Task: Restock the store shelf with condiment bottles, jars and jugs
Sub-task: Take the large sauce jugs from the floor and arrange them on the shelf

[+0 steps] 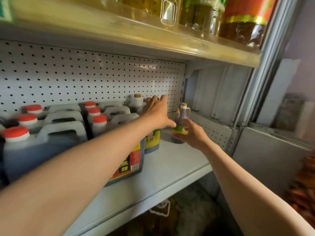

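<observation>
Head view
Shelf: a white shelf (170, 167) with a pegboard (85, 79) back; both arms reach in over it.
Jugs: dark jugs (51, 142) with red caps stand in rows on the left of the shelf; the front right one bears a red and yellow label.
Gold-capped jugs: behind the left hand a white-shouldered jug (136, 102) with a gold cap stands at the back, and a yellow-labelled jug (152, 141) stands just below the wrist.
Left hand: the left hand (157, 113) is stretched toward the pegboard, fingers straight and slightly spread, over the gold-capped jugs; whether it touches one cannot be told.
Bottle: a small dark bottle (182, 123) with a gold cap, side handle and green label stands upright on the right part of the shelf, near the back.
Right hand: the right hand (193, 133) grips the bottle round its lower body, fingers curled across the label.
Upper shelf: clear and yellow oil bottles (170, 11) and a red-labelled jar (245, 19) stand above.
</observation>
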`<state>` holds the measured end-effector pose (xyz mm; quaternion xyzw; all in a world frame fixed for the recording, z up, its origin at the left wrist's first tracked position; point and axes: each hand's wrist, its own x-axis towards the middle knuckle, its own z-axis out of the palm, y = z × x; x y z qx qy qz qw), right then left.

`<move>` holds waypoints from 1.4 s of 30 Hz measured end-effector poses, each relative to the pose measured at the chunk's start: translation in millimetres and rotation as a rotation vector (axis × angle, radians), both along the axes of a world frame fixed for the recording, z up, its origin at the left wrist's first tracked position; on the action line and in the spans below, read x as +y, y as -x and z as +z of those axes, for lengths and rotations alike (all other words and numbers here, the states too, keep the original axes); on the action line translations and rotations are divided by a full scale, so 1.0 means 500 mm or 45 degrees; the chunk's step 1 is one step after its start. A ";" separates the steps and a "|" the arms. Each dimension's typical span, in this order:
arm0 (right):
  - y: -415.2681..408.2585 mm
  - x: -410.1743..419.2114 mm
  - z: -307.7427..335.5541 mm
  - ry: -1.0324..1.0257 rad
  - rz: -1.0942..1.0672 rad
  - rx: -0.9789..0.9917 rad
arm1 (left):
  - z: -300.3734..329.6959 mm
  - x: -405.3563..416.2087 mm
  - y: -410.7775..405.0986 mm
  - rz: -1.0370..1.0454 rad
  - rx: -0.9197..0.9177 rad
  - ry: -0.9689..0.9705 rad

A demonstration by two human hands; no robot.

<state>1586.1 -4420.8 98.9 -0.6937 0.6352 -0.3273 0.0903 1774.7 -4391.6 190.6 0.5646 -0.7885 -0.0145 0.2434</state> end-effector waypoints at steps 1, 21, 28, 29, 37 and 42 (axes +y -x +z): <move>0.002 0.032 0.000 -0.013 -0.043 0.030 | -0.020 0.024 -0.006 -0.047 0.018 -0.022; -0.211 0.695 -0.331 -0.605 -0.385 0.166 | -0.513 0.450 -0.271 -0.387 0.153 -0.726; -0.237 0.786 -0.460 -0.827 -0.349 0.071 | -0.671 0.544 -0.315 -0.276 0.227 -0.988; -0.239 0.797 -0.486 -0.855 -0.332 0.068 | -0.696 0.557 -0.318 -0.248 0.228 -1.007; -0.268 0.915 -0.779 -1.158 -0.306 -0.122 | -0.980 0.682 -0.326 -0.094 0.129 -1.246; -0.300 0.993 -1.042 -1.374 -0.338 -0.414 | -1.226 0.755 -0.364 -0.031 0.119 -1.480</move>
